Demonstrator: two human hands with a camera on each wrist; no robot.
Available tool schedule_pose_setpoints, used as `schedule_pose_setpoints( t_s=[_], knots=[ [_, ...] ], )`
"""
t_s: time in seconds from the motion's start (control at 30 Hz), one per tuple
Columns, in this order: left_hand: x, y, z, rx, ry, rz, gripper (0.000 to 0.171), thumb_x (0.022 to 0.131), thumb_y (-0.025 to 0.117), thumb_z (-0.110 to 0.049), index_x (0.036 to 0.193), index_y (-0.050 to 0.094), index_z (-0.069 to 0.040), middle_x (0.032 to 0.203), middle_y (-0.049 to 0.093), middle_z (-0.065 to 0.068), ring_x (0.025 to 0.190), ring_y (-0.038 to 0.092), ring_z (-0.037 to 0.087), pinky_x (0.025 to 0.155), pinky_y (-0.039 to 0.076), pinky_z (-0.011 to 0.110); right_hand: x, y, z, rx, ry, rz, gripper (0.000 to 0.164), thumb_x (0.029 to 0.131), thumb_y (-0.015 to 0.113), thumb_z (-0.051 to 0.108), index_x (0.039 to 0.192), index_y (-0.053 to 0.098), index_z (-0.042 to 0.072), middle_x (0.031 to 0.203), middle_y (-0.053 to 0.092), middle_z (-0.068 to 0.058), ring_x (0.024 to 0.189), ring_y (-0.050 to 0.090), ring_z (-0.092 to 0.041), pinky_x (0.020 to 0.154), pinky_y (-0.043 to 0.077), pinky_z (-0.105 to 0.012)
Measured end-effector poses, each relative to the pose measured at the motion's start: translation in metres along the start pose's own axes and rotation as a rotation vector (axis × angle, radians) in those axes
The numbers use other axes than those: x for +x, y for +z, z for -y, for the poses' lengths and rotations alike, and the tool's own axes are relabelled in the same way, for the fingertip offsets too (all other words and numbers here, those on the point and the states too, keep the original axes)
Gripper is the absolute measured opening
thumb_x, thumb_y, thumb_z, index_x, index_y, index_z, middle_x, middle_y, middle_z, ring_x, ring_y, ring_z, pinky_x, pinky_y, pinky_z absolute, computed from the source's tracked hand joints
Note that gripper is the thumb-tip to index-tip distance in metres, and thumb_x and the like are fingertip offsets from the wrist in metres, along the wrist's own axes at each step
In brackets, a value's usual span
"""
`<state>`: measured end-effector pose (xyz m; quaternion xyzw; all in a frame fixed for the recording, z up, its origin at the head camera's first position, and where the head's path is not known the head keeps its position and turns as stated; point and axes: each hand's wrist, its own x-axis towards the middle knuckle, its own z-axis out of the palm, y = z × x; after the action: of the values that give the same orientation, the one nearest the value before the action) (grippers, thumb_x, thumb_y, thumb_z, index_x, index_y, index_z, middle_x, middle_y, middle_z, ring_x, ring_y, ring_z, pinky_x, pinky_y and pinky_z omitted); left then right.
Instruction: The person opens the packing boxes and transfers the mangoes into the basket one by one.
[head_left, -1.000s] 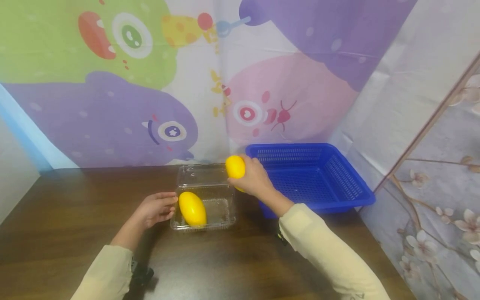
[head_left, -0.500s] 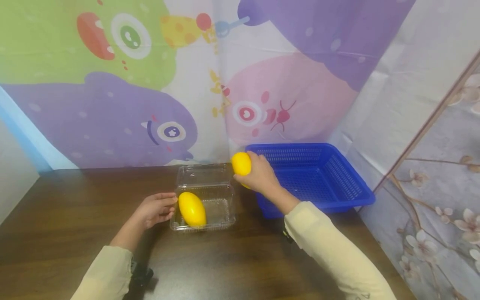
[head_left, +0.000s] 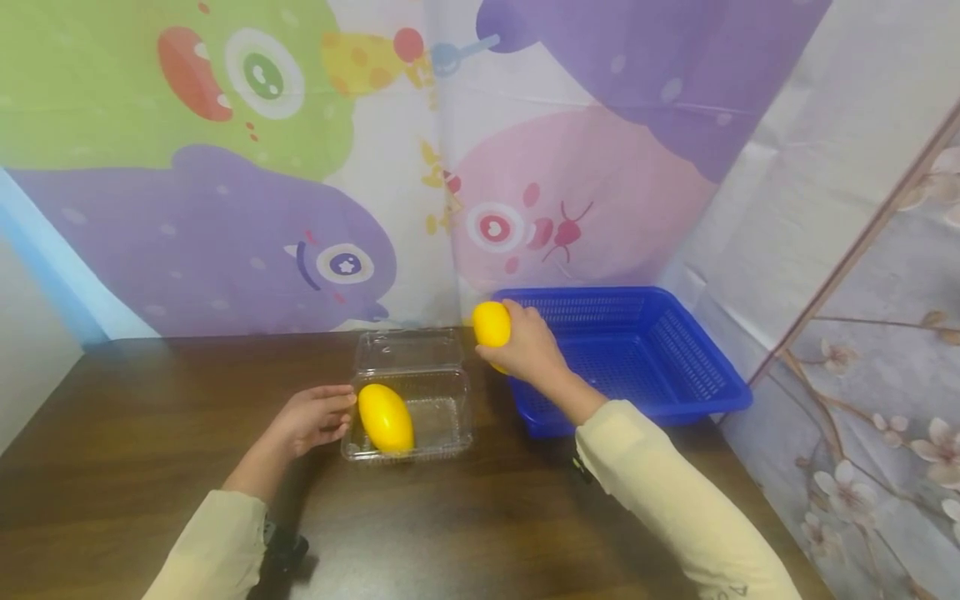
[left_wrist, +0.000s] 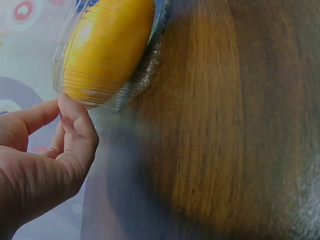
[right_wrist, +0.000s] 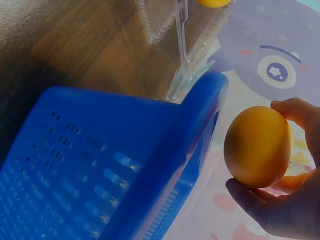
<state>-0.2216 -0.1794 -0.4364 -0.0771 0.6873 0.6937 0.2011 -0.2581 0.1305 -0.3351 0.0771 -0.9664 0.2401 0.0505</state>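
Observation:
In the head view my right hand (head_left: 531, 348) grips a smooth yellow mango (head_left: 491, 324), held up beside the left end of the blue basket (head_left: 660, 412). The right wrist view shows thumb and fingers on opposite sides of this mango (right_wrist: 257, 146), just past the basket rim (right_wrist: 202, 95). A second yellow mango (head_left: 385, 418) lies tilted in the left half of a clear plastic box (head_left: 442, 425), whose lid (head_left: 408, 350) is folded back. My left hand (head_left: 313, 418) pinches that box's left rim between thumb and index fingertip, as the left wrist view shows up close.
A dark wooden table (head_left: 420, 533) carries everything. The basket stands at the back right, near a flower-patterned side wall (head_left: 862, 417). Behind the table hangs a cartoon-printed cloth (head_left: 420, 192). A strip of table separates box and basket.
My right hand has carried its mango rightward and slightly up, from over the box's right edge to the basket's left end. The left hand and the box have stayed in place.

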Motion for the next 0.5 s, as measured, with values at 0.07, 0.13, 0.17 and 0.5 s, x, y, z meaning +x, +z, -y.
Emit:
schedule_pose_setpoints(
  t_s=[0.07, 0.13, 0.17, 0.5],
  knots=[
    [0.0, 0.0, 0.0, 0.002, -0.001, -0.002, 0.054, 0.094, 0.054, -0.016, 0.138, 0.032, 0.006, 0.083, 0.057, -0.003, 0.068, 0.055, 0.006, 0.064, 0.052, 0.018, 0.001, 0.0, -0.002, -0.003, 0.003, 0.0, 0.082, 0.073, 0.074, 0.039, 0.139, 0.039, 0.006, 0.12, 0.054, -0.02, 0.102, 0.053, -0.031, 0.084, 0.05, -0.044],
    [0.0, 0.0, 0.0, 0.004, -0.001, -0.003, 0.055, 0.094, 0.055, -0.017, 0.138, 0.032, 0.006, 0.084, 0.057, -0.003, 0.068, 0.055, 0.006, 0.064, 0.053, 0.018, 0.001, 0.0, -0.003, -0.006, 0.004, -0.001, 0.082, 0.073, 0.074, 0.038, 0.139, 0.039, 0.005, 0.121, 0.054, -0.02, 0.102, 0.053, -0.031, 0.085, 0.05, -0.044],
    [0.0, 0.0, 0.0, 0.005, -0.001, -0.003, 0.055, 0.094, 0.055, -0.017, 0.138, 0.032, 0.006, 0.084, 0.057, -0.003, 0.068, 0.055, 0.006, 0.064, 0.053, 0.018, 0.002, -0.001, -0.004, -0.008, 0.004, -0.002, 0.082, 0.073, 0.074, 0.038, 0.139, 0.039, 0.005, 0.121, 0.054, -0.02, 0.103, 0.053, -0.031, 0.086, 0.05, -0.044],
    [0.001, 0.0, 0.0, 0.011, -0.005, -0.004, 0.055, 0.094, 0.056, -0.018, 0.138, 0.032, 0.006, 0.084, 0.057, -0.003, 0.068, 0.055, 0.006, 0.064, 0.053, 0.018, 0.002, -0.005, -0.012, -0.01, 0.031, -0.006, 0.083, 0.073, 0.074, 0.039, 0.139, 0.038, 0.005, 0.122, 0.052, -0.02, 0.104, 0.053, -0.032, 0.086, 0.049, -0.046]
  ],
)
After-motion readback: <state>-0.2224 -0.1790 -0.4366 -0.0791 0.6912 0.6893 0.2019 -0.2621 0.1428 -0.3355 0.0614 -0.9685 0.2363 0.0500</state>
